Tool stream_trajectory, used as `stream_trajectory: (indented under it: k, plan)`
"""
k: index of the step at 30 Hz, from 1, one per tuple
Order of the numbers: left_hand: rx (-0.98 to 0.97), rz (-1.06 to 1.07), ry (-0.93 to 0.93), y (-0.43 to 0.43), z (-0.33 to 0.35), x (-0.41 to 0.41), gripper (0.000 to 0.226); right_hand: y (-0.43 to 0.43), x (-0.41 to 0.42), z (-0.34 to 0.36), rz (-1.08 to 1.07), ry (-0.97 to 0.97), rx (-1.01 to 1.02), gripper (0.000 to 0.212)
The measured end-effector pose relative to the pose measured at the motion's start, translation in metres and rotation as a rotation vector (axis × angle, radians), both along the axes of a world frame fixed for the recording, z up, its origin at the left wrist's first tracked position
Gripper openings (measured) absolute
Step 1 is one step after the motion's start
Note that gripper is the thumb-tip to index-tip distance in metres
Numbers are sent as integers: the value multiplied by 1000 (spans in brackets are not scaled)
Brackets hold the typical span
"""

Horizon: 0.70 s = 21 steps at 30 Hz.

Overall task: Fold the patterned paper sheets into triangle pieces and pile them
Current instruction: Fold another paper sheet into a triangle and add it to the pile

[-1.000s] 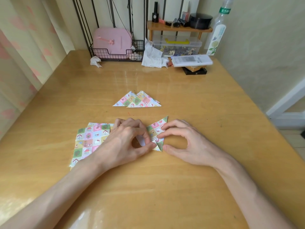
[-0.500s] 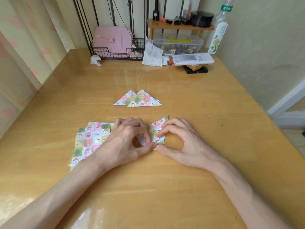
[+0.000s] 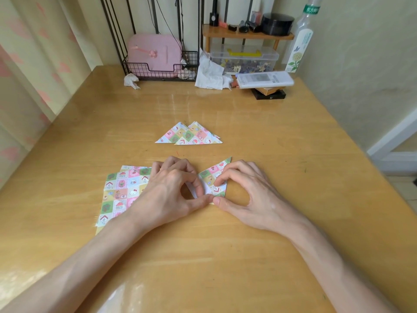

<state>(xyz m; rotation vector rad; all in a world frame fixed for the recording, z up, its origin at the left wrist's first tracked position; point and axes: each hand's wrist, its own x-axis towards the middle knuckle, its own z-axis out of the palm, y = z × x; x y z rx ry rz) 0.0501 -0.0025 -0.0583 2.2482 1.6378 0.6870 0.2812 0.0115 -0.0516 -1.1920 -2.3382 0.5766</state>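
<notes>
- The step in hand looks like the folding of one pastel patchwork-patterned paper sheet (image 3: 213, 175). It lies at the centre of the frame on the glossy yellow wooden bench (image 3: 214, 256), partly folded. A strip of its white underside shows, and one point reaches toward the upper right.
- The left grip (image 3: 171, 193) is curled, with the thumb and forefinger tips pinning the sheet's lower left part to the bench.
- The right grip (image 3: 255, 199) is curled too. Its forefinger presses on the patterned flap and its thumb sits at the lower corner, almost touching the left thumb.
- A stack of flat, unfolded patterned sheets (image 3: 121, 190) lies left of centre, partly under the left wrist.
- A small pile of finished patterned triangles (image 3: 189, 136) sits above centre, apart from both grips, so the task seems to be partway through.
- The next move probably calls for lining up the flap's edges and pressing the crease flat. The finished piece would then go onto the pile.
</notes>
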Motion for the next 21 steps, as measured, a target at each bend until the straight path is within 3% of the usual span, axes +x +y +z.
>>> stream_trajectory:
  k: [21]
  plan:
    - [-62,56,33,0,2,1,33,-1,-3,-1,-6,-33,-26,27]
